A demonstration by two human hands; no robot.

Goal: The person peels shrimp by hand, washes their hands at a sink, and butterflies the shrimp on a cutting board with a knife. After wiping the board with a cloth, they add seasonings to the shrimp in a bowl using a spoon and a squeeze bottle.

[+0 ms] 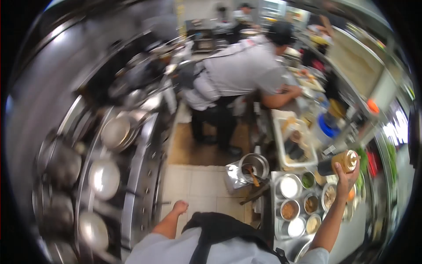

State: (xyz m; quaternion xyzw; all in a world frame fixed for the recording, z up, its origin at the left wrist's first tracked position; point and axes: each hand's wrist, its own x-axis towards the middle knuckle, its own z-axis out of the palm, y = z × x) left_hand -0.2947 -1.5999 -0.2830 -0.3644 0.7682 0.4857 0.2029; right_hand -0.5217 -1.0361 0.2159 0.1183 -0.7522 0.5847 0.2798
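Note:
My right hand (347,177) is raised over the counter, wrapped round a squeeze bottle (345,162) with amber-brown contents. The bottle lies tilted sideways in my grip, its narrow tip towards the right. Below my right forearm, several round containers of ingredients sit in a metal holder (276,198). Among them are a white one (290,187), a green one (308,179) and an orange-brown one (290,210). My left hand (180,207) hangs low by the stove front, its fingers curled in, with nothing visible in them.
Frying pans (104,179) rest on the stove at left. A metal pot (254,166) with a wooden-looking utensil stands between me and a co-worker (241,70), who bends over the counter ahead. A white tray (281,132) lies beyond the containers. Shelving (382,88) runs along the right.

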